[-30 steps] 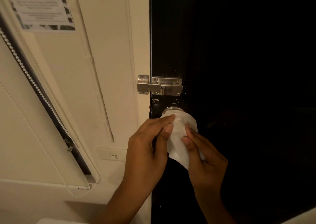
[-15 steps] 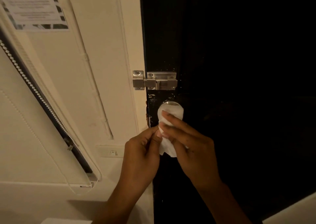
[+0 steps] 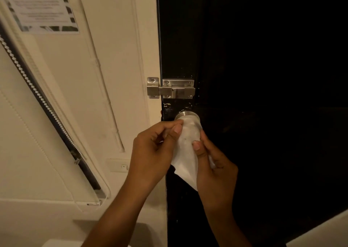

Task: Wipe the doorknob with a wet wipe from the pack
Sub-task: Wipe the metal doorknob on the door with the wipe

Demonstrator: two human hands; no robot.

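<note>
The wet wipe [image 3: 185, 152] drapes over the doorknob [image 3: 186, 115] on the dark door [image 3: 263, 96], the left hand [image 3: 152, 152] and right hand [image 3: 214, 169] each pinching an edge, probably so the cloth wraps the knob's face tightly.

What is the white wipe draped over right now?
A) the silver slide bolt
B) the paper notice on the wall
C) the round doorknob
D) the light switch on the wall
C: the white wipe lies over the round doorknob, whose metal top edge shows above it, with the left hand and right hand pinching it on either side; the slide bolt above is bare.
</note>
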